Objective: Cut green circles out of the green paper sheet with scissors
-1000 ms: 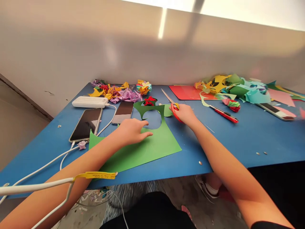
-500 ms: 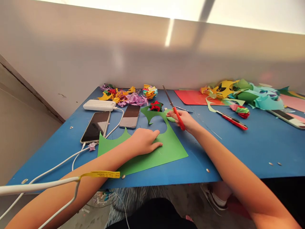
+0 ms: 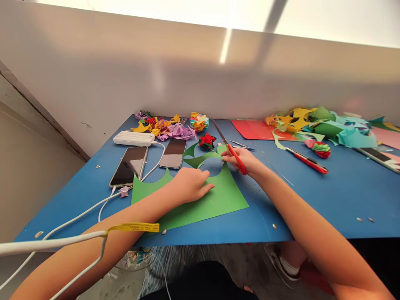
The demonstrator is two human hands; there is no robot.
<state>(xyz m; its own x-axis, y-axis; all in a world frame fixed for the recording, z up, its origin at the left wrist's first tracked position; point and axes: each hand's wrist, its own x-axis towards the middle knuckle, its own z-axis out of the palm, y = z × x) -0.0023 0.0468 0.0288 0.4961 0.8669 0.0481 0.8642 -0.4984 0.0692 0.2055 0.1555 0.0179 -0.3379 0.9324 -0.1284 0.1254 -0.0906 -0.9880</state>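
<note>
A green paper sheet (image 3: 218,196) with curved cut-outs along its far edge lies near the table's front edge. My left hand (image 3: 195,184) rests flat on it, thumb and forefinger apart. Red-handled scissors (image 3: 236,157) are in my right hand (image 3: 240,160), their blades pointing away toward the wall. The fingertips of that hand also touch a thin curved strip (image 3: 200,159) at the sheet's far right corner. Just beyond the strip sits a red paper flower (image 3: 207,141) with dark green leaves.
Two phones (image 3: 129,166) and a white power bank (image 3: 133,138) with cables lie left. Crumpled paper flowers (image 3: 179,131) are behind. A red sheet (image 3: 259,130), a red cutter (image 3: 308,161) and paper scraps (image 3: 331,125) lie right.
The curved green strip has lifted and bent toward my right hand, whose fingers now touch it. The camera view has shifted slightly. My left hand stays on the sheet.
</note>
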